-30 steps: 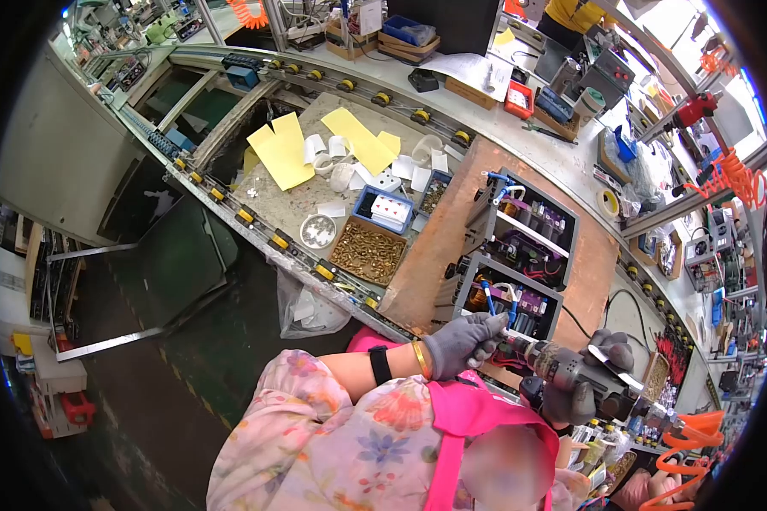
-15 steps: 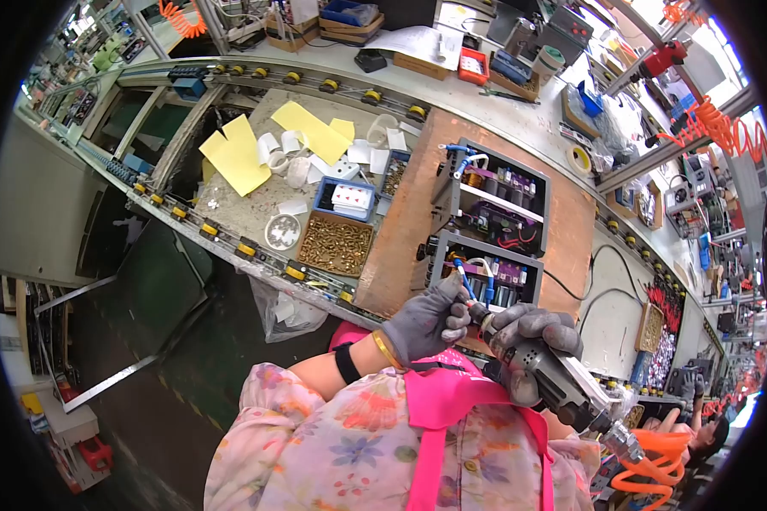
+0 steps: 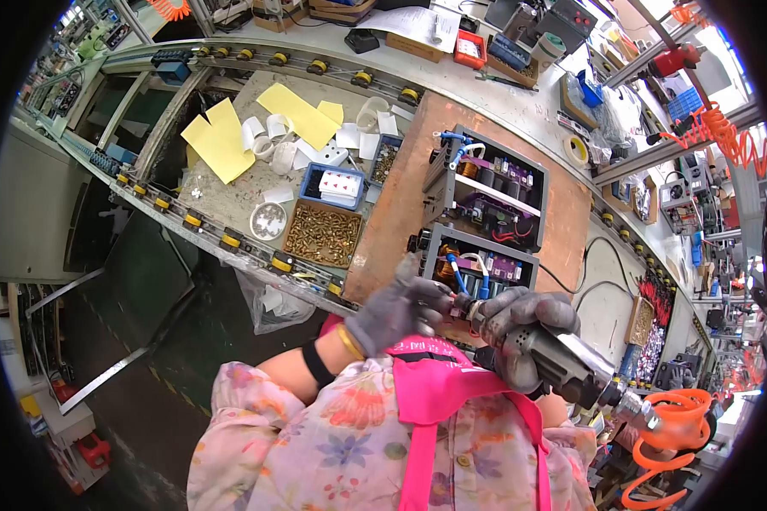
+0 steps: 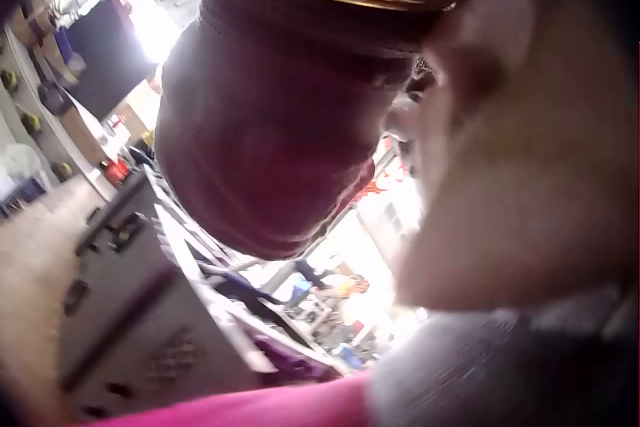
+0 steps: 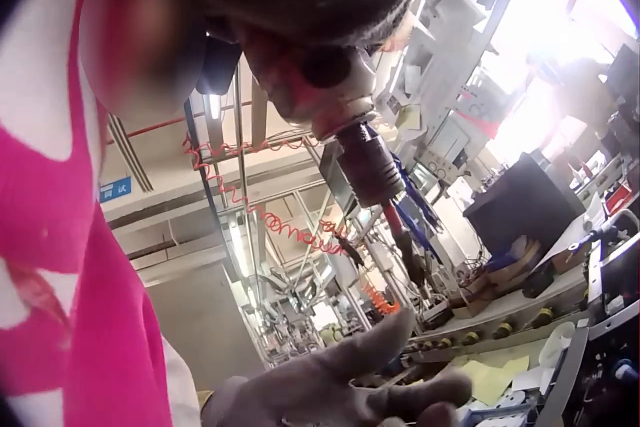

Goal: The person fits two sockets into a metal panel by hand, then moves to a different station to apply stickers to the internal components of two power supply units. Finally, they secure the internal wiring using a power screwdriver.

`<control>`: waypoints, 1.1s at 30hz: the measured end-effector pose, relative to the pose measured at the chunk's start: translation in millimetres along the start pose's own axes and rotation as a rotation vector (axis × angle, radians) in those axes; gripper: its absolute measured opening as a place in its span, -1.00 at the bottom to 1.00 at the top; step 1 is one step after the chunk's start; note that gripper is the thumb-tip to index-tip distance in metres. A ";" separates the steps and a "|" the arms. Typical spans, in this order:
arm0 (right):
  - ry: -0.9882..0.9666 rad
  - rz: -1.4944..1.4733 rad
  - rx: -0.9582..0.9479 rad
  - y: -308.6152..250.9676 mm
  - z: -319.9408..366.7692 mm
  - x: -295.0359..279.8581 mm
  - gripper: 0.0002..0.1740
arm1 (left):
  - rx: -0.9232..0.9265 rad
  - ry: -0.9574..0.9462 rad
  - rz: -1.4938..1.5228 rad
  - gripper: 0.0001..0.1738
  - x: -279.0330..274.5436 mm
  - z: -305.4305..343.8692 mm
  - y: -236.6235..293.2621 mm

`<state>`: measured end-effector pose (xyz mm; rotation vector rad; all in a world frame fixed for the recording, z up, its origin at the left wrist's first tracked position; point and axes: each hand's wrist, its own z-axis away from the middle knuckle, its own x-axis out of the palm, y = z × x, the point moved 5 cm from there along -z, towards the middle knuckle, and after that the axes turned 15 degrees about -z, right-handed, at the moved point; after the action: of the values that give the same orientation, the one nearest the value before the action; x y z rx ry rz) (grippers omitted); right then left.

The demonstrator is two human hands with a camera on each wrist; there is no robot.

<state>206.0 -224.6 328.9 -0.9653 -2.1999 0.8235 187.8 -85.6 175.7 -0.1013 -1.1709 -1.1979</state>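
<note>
In the head view the right hand (image 3: 528, 332), in a grey glove, grips a dark air-powered driver (image 3: 562, 366) whose tip points left. Beside that tip the gloved left hand (image 3: 396, 315) has its fingers spread, with nothing seen in its grasp. The right wrist view shows the driver's chuck (image 5: 370, 167) and bit, with the left hand (image 5: 340, 377) below them, fingers extended. Just beyond both hands lies a grey metal case (image 3: 486, 260) with blue and white leads and a purple board; a second such case (image 3: 494, 187) stands behind it.
Left of the wooden board (image 3: 383, 204) are a box of brass screws (image 3: 324, 234), a blue bin (image 3: 333, 185) with cards, a white round dish (image 3: 268, 221) and yellow paper (image 3: 302, 115). An orange coiled hose (image 3: 669, 434) runs from the driver. Roller rails border the work surface.
The left hand has let go near the driver's tip, drawn back left and spread its fingers. The right hand has moved forward along the driver since the earliest frame, and the view has shifted.
</note>
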 end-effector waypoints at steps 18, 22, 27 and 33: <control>0.299 -0.045 0.368 69.4 45.6 -25.9 -0.38 | 0.238 0.369 -1.817 -0.38 -24.1 -37.4 16.4; 0.245 0.005 0.376 73.8 46.6 -29.4 -0.38 | 0.255 0.339 -1.829 -0.48 -23.0 -41.7 18.7; 0.202 0.065 0.369 76.2 43.7 -27.8 -0.42 | 0.263 0.328 -1.793 -0.48 -25.1 -42.9 18.6; 0.107 0.220 0.332 81.3 42.1 -21.8 -0.47 | 0.312 0.347 -1.750 -0.45 -29.6 -43.8 15.1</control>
<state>222.0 -209.9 237.4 -1.0647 -1.8131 1.1672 230.6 -86.3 141.1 1.5958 -0.9670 -2.2923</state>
